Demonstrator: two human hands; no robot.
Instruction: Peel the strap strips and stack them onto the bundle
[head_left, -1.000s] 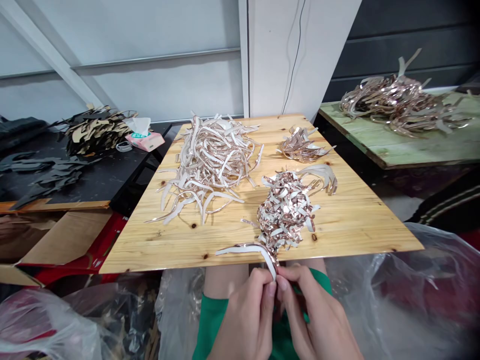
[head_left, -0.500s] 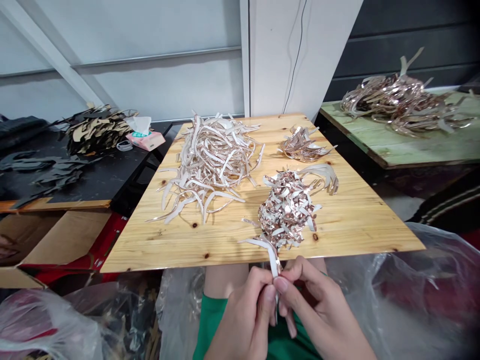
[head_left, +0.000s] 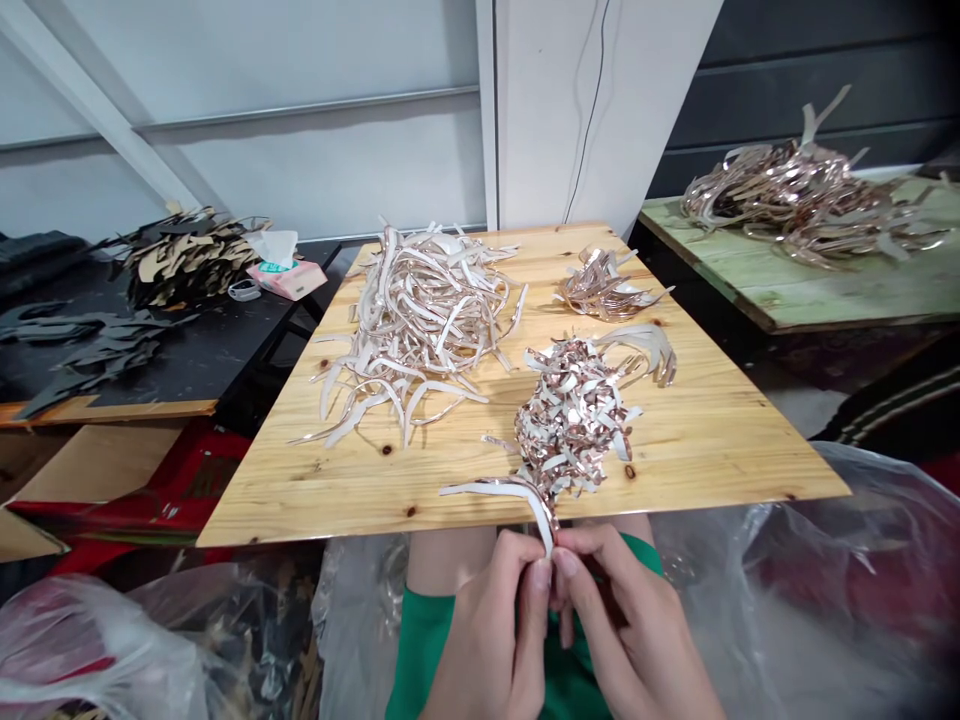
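Tabletop (head_left: pixel 712 450) lies just beyond both hands; left hand (head_left: pixel 499 610) and right hand (head_left: pixel 630 605), equally near, pinch the near end of one curved strip (head_left: pixel 539 514); its long axis runs forward from the fingers, over the edge, then bends left

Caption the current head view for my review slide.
Left hand and right hand pinch a curved strip at a wooden table bearing a strip pile.

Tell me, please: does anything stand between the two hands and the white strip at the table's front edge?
Nothing visible does: the left hand and right hand meet at the near end of the white strip, by the table. The pile of scraps lies beyond, not between.
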